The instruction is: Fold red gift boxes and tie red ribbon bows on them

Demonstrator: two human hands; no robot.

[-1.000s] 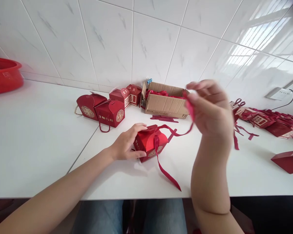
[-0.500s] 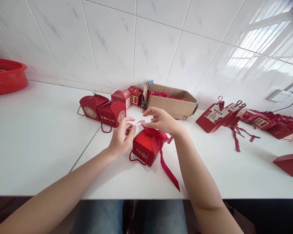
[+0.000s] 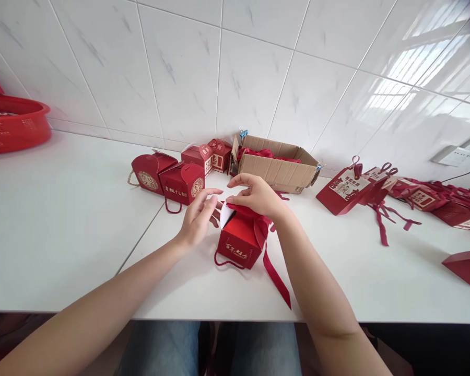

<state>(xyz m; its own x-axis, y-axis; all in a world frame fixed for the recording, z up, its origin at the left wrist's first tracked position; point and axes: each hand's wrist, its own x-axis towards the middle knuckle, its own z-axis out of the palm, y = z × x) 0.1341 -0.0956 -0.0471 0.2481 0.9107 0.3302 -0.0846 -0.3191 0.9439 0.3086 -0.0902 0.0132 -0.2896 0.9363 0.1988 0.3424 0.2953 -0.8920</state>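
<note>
A small red gift box [image 3: 238, 243] with gold lettering stands on the table in front of me. A twisted cord handle [image 3: 225, 262] hangs at its front, and a dark red ribbon [image 3: 276, 279] trails from its right side. The white inside of one flap [image 3: 227, 213] shows at the upper left. My right hand [image 3: 258, 196] is over the top, its thumb on the red flap and its index finger raised; the other fingers are hidden. To the left of the box, my left hand [image 3: 198, 218] has its fingers spread, close to the white flap.
Red boxes [image 3: 184, 183] stand in a group behind my left hand. A cardboard box [image 3: 278, 175] with red ribbons in it is against the tiled wall. Several ribboned red boxes [image 3: 344, 190] lie on the right. A red basket [image 3: 15, 133] sits far left.
The box has turned slightly, so its front faces me more. Its white flap shows less, and the red flap lies lower over the top. My left hand has come away from the flap.
</note>
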